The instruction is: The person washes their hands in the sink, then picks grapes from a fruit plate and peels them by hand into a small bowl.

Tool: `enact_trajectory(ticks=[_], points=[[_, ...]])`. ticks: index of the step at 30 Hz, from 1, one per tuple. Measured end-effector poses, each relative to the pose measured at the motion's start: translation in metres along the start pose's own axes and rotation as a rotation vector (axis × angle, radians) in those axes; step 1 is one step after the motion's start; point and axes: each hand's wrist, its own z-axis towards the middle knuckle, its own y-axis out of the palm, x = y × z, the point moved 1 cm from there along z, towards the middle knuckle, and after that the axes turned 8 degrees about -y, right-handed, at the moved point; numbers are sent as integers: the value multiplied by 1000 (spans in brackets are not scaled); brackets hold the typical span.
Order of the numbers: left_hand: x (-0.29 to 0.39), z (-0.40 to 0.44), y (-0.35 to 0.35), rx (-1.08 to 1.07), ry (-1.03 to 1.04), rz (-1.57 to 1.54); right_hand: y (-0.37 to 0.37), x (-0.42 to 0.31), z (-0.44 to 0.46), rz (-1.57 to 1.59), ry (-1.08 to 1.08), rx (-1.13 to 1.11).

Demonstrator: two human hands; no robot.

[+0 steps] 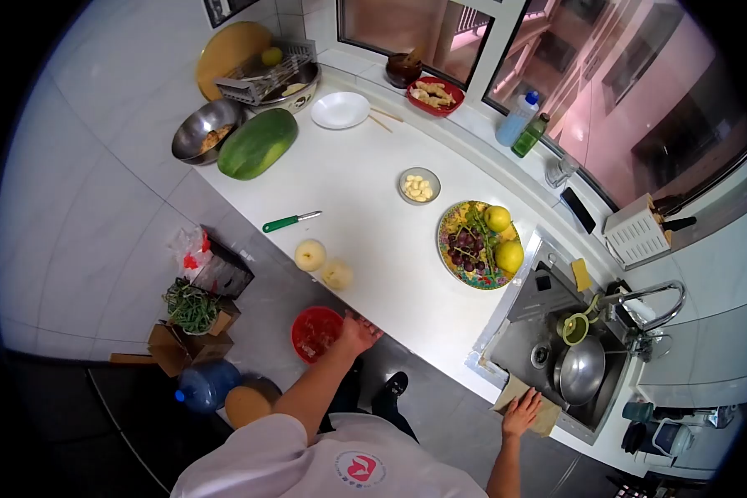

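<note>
My left hand [358, 332] is at the counter's front edge, fingers apart and holding nothing, above and beside a red basin [316, 334] on the floor. Two pale peeled fruits stand near that edge, one sharp [310, 256] and one blurred [336, 274]. Behind them lies a green-handled knife [287, 222]. My right hand [521, 413] rests with spread fingers on a brown cloth [544, 415] at the sink's front edge.
A patterned plate [448, 264] holds grapes and yellow fruit. Beyond are a small bowl of pale cloves [419, 186], a large green melon [259, 144] and a white plate [340, 109]. The sink [515, 349] holds a metal bowl [582, 371].
</note>
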Motion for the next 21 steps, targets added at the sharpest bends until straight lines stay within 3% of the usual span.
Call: enact_trajectory(ticks=[4,8,21], points=[[5,29,-32,49,-34,-10,-1,6,4,75,-18,-77],[5,11,-40,18,-54,66,2,12,8,114,-8,-103],[12,-57,-109,195,-118,374,29,22,9,119,-31,-48]])
